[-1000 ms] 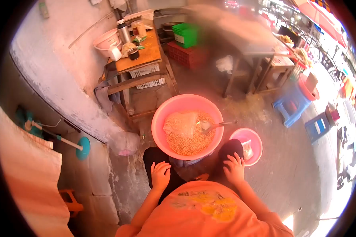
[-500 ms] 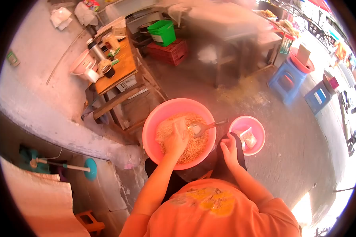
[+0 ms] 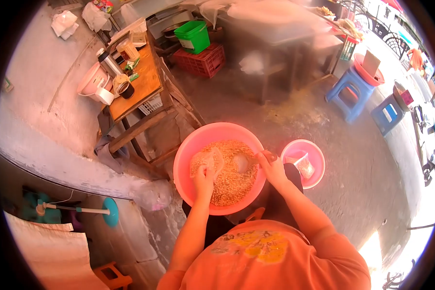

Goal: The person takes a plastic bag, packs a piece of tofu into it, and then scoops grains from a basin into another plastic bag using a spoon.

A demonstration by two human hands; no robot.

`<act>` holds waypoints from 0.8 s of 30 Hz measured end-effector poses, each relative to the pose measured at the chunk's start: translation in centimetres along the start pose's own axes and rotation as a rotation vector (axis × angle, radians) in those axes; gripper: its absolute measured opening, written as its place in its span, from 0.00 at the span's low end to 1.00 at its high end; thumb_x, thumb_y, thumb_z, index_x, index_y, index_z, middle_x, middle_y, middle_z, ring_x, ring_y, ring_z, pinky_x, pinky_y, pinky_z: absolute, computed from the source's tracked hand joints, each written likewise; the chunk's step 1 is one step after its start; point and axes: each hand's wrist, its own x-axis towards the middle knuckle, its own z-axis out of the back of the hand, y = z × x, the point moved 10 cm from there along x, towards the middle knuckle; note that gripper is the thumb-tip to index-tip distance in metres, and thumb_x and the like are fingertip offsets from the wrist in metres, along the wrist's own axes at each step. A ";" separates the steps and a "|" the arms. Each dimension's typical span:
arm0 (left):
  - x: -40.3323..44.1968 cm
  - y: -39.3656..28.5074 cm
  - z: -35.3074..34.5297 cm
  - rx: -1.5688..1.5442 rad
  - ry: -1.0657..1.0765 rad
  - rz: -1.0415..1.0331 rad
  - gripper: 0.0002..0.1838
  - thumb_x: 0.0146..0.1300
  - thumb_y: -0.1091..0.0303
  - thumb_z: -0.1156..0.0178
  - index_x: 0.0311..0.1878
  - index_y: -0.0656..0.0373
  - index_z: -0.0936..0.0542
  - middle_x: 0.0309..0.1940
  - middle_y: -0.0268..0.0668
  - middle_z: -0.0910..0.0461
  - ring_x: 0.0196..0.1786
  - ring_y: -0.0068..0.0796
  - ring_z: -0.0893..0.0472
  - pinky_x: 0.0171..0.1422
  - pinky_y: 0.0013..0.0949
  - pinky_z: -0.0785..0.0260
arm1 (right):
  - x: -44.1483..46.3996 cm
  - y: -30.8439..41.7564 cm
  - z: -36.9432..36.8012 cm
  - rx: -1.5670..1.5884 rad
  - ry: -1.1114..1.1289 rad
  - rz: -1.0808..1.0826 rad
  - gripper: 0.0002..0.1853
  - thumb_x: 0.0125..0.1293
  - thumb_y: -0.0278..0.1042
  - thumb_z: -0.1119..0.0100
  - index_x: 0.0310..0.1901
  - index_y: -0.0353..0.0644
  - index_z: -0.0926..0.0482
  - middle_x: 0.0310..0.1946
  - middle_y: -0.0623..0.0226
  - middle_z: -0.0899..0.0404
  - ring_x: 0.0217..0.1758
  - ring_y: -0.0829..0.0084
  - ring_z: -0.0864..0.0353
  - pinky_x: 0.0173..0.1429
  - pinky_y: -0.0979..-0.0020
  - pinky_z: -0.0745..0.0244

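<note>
A large pink basin point(image 3: 182, 145) in front of my knees holds a heap of tan, grain-like bits point(image 3: 233, 187). Over its left part, my left hand point(image 3: 203, 182) is closed on the edge of a clear plastic bag point(image 3: 216, 162), whose mouth faces the middle of the heap. How much is inside the bag is hard to make out. At the basin's right rim, my right hand point(image 3: 272, 168) is wrapped round the handle of a metal ladle point(image 3: 242, 163), whose bowl rests in the bits.
Right of the basin stands a smaller pink tub point(image 3: 318, 153) with a filled clear bag point(image 3: 304, 166) in it. A wooden table point(image 3: 142, 87) with a flask and cups is at the left. Blue stools point(image 3: 350, 92) stand at the right, and a red crate point(image 3: 203, 60) at the back.
My right hand has gone from my knee to the ladle's handle and taken hold of it. My left hand has drawn back slightly, and the bag's mouth now shows wider.
</note>
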 end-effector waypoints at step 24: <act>0.9 -0.2 0.3 0.050 -0.081 -0.041 0.11 0.69 0.63 0.52 0.42 0.63 0.28 0.31 0.50 0.20 0.36 0.48 0.19 0.40 0.45 0.31 | -1.9 3.2 1.0 -0.037 -0.140 0.183 0.09 0.67 0.33 0.47 0.37 0.39 0.19 0.22 0.60 0.23 0.25 0.62 0.25 0.34 0.62 0.31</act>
